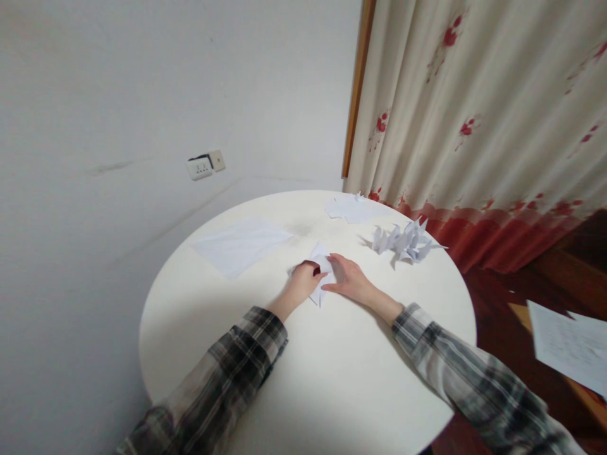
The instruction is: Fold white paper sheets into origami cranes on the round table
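A small folded piece of white paper [319, 298] lies on the round white table, between my two hands. My left hand [305, 281] is closed on its left side, with thumb and fingers pinching the paper. From the right, my right hand [349, 278] rests against the paper with thumb and fingertips at its edge, curved round it. Part of the paper is hidden under the fingers, so its exact folds cannot be made out. Both forearms wear checked sleeves.
Several folded paper cranes [408, 242] stand at the table's right. Behind them lie flat paper pieces [353, 208]. A large paper sheet [241, 243] is at the left of the table [303, 379]. A wall socket [200, 168], a curtain [455, 126] and written sheets [569, 344] surround it.
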The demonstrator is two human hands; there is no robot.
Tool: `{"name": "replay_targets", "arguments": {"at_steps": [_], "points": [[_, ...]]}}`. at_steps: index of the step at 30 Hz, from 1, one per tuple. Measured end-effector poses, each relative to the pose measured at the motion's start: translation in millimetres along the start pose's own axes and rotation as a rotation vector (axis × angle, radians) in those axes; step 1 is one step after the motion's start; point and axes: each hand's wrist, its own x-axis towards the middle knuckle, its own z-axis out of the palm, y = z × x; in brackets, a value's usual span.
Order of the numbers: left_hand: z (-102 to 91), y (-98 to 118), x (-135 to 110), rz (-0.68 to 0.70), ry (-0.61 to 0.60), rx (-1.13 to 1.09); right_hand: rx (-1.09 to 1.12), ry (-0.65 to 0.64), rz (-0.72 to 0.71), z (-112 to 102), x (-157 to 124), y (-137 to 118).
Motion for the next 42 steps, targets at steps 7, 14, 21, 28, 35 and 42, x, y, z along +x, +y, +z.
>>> {"name": "replay_targets", "arguments": {"at_steps": [7,14,21,28,35,42], "points": [[-1.7,-0.2,-0.6,0.081,0.029,0.014,0.024,-0.025,0.022,-0.1,-1.7,-1.5],[0.1,-5.5,-1.0,0.162,-0.01,0.102,0.012,-0.035,0.042,-2.2,-2.5,-4.3],[-0.2,-8.5,-2.2,0.245,-0.01,0.186,0.016,-0.029,0.029,-1.0,-2.5,-1.4],[-0.7,-4.0,-5.4,0.151,0.033,0.301,0.047,-0.039,0.028,-3.0,-1.5,-5.0],[-4.9,-1.8,-5.4,0.134,0.022,0.307,0.101,-0.058,0.002,-6.3,-0.8,-8.2],[1.0,-9.3,-2.2,0.21,0.005,0.2,0.126,-0.04,-0.069,-6.4,-1.2,-5.0]]}}
